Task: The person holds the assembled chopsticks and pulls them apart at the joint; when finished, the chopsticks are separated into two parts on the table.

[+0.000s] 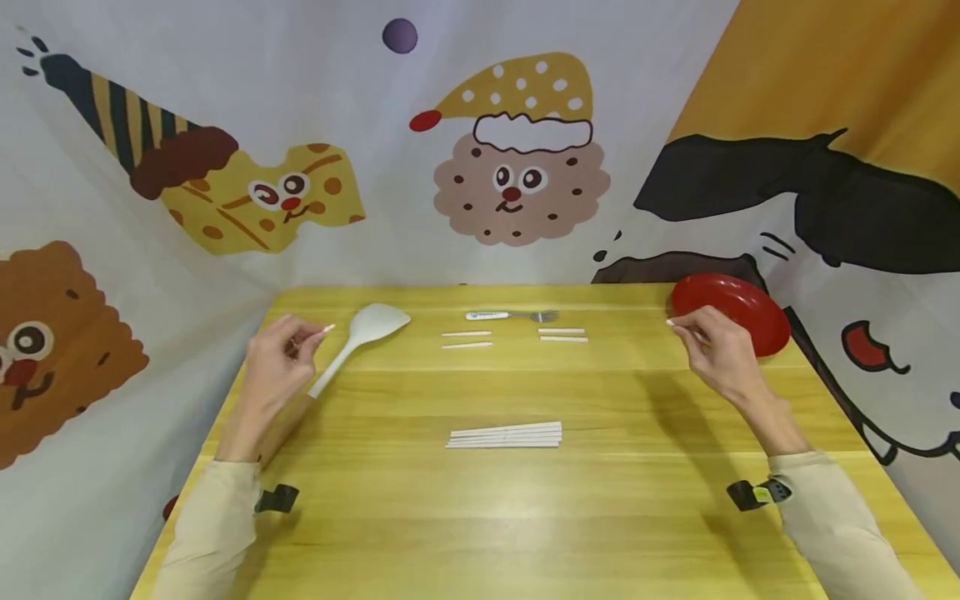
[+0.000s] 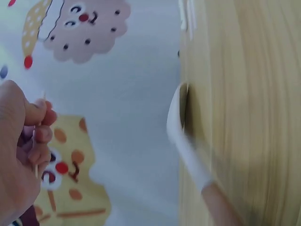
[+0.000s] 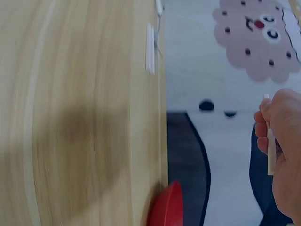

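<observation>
White sticks [image 3: 271, 155] pinched in both hands [image 1: 276, 360] [image 1: 720, 352], fork [image 1: 495, 316] between, handle print too small to read

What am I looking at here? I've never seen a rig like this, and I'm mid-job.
There is no machine, just a person's left hand and right hand, both bare. The wide picture comes from a camera worn on the head, looking forward and down; the two sideways-looking ones come from cameras worn on each wrist. On the wooden table lie a white spatula, a fork, four short sticks in two pairs, several longer sticks and a red bowl. The left hand pinches a thin white stick; the right hand pinches another white stick.
</observation>
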Demonstrator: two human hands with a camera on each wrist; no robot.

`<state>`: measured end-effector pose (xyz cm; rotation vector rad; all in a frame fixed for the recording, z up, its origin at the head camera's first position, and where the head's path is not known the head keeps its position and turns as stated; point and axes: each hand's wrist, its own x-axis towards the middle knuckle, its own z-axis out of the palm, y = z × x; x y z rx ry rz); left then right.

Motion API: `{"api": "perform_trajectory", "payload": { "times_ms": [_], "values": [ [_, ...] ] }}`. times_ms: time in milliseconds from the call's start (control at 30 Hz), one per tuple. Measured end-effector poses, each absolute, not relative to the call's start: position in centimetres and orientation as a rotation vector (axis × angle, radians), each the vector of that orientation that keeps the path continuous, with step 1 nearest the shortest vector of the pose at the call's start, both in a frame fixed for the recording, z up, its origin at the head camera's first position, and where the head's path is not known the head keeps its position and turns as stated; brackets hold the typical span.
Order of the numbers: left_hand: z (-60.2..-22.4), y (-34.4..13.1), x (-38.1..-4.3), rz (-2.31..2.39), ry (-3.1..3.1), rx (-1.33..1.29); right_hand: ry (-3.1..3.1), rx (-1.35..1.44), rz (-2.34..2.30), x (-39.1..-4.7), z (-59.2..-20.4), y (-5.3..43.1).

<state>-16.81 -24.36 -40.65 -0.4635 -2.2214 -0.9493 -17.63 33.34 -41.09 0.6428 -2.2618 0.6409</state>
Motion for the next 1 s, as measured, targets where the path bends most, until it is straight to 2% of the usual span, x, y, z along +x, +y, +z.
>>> {"api": "perform_trajectory", "payload": {
  "times_ms": [233,533,1000],
  "values": [
    [-41.2,-21.2,-18.2,-0.989,-2.431,-0.637,-2.347,0.798,0.688,-18.4,-42.6,31.2],
    [-41.4,-17.5,-20.1,-1.004,-2.614,-0.650,-2.452,0.795,0.676,-20.4,-43.6,28.3],
    [-44.3,-12.5,-23.4,-1.071,-2.778,-0.775,-2.589,0.807,0.709,-23.6,-45.3,24.9]
  ]
}}
